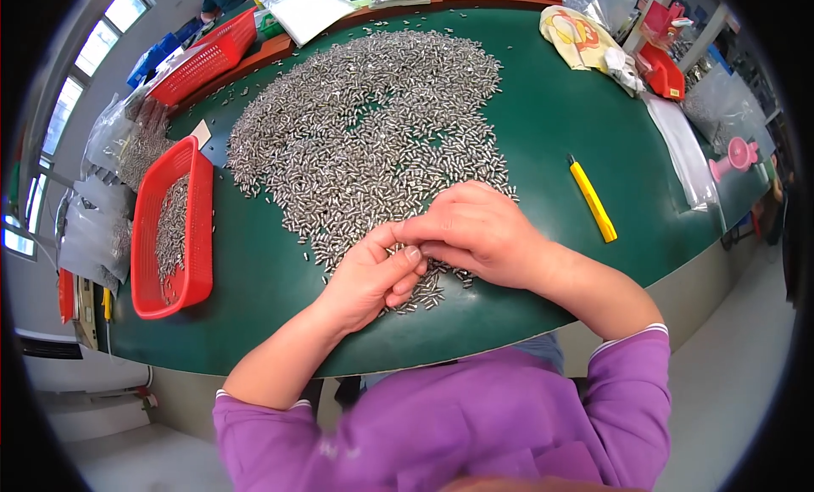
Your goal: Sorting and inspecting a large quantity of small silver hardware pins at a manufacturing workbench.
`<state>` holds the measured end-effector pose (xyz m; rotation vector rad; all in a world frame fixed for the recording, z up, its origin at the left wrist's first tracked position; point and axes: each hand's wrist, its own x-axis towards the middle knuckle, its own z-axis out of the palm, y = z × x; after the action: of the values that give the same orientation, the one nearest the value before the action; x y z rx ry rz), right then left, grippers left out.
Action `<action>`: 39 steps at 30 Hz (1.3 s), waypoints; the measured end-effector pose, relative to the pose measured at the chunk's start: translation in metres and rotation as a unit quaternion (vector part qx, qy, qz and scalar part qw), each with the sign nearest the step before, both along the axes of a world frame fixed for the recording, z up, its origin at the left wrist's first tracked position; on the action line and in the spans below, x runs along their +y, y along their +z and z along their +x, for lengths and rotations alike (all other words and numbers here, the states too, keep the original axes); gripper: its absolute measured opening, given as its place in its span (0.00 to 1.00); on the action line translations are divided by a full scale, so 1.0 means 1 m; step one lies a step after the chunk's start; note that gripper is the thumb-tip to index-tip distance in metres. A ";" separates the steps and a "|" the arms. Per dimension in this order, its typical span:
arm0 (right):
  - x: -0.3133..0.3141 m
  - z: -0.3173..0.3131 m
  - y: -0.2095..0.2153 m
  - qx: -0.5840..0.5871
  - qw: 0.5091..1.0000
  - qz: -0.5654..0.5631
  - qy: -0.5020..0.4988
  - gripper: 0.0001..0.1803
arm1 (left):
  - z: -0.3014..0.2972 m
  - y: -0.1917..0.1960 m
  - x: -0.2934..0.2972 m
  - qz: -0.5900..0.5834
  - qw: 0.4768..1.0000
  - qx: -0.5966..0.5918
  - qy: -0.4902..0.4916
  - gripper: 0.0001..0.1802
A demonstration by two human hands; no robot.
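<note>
A broad heap of small silvery metal pins (365, 127) is spread over the green tabletop (254, 339). At its near edge my two hands meet, fingertips touching. My left hand (373, 276) is closed, thumb pressed against curled fingers. From the right, my right hand (483, 233) is pinched, its fingertips at the left hand's thumb and forefinger. Whatever lies between the fingers is hidden. Loose pins lie just below and beside both hands.
At left stands a red plastic basket (203, 237) with more pins inside. A yellow utility knife (593, 199) lies to the right. Clear plastic bags of parts (102, 212) sit beyond the basket. Farther right are a yellow cloth (581, 38), a red bin (663, 72) and a pink stand (736, 157).
</note>
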<state>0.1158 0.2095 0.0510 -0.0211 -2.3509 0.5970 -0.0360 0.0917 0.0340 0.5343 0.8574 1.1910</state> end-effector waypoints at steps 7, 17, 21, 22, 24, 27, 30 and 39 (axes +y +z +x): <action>0.015 0.009 -0.009 -0.113 0.988 -0.009 -0.103 0.12 | -0.002 0.001 0.002 -0.006 1.000 -0.012 0.000 0.08; 0.015 0.001 -0.015 -0.075 0.990 -0.036 -0.112 0.06 | -0.004 0.000 0.003 -0.013 0.999 -0.044 0.003 0.08; 0.002 0.002 0.000 -0.013 0.999 -0.024 -0.025 0.10 | -0.002 -0.001 0.001 -0.013 0.999 -0.046 0.019 0.05; 0.002 0.002 0.000 -0.012 0.999 -0.025 -0.025 0.10 | -0.002 -0.002 0.000 -0.017 0.999 -0.034 0.019 0.05; 0.001 0.003 -0.001 -0.027 0.999 0.002 -0.024 0.11 | -0.002 -0.003 -0.001 -0.022 0.999 -0.021 0.017 0.05; -0.001 0.006 0.004 -0.044 0.999 -0.006 -0.026 0.08 | -0.002 -0.003 0.000 -0.002 1.000 -0.027 0.001 0.05; 0.001 0.005 -0.001 -0.036 0.998 -0.052 -0.014 0.08 | -0.002 0.000 0.000 0.006 0.999 -0.033 -0.011 0.05; 0.018 0.014 -0.012 -0.204 0.972 -0.010 -0.120 0.11 | -0.002 0.000 0.002 -0.003 1.000 -0.015 -0.007 0.09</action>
<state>0.1302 0.2280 0.0394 -0.4729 -2.6806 0.5324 -0.0384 0.0936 0.0339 0.5158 0.8312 1.1805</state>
